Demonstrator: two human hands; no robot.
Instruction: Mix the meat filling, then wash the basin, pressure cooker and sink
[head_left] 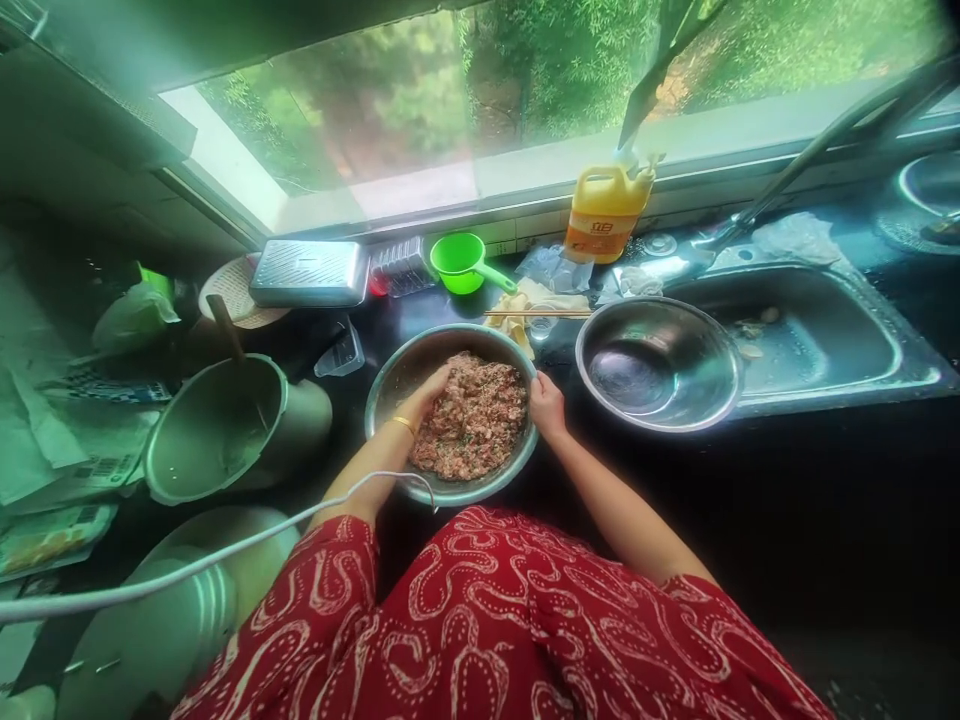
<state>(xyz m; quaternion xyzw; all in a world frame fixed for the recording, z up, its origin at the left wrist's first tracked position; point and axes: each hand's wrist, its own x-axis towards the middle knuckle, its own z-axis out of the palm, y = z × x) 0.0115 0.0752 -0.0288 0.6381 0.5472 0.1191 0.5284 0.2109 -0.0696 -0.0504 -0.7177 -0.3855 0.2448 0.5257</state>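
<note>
The minced meat (pixel 471 415) is lying in a steel bowl (pixel 390 375) on the dark counter (pixel 787 480), near the person and just left of the middle. The left hand (pixel 429 390) is reaching in from the near left, forearm angled up toward the far right, wrist bent, and its fingers are pressing down into the left edge of the meat; they are curled and partly buried, so I cannot tell how much they are grasping. A gold bangle (pixel 403 424) is sitting on that wrist. The right hand (pixel 546 403) is coming in from the near right, forearm stretched straight, and its fingers are closing around the right rim of the bowl, steadying it.

Just right of this bowl an empty steel bowl (pixel 658 362) is resting, overlapping the near left edge of the sink (pixel 825 335). Beyond the meat, a pair of chopsticks (pixel 536 314) is lying across pale wrappers (pixel 517 310). Farther back, by the window (pixel 450 110), a green ladle (pixel 461 263) and a yellow jug (pixel 604 212) are standing. To the left, a pot (pixel 225 430) with a wooden handle sticking out of it is tilting toward the near side. A white cable (pixel 187 570) is running across the near left, over the red patterned sleeve (pixel 322 590).
</note>
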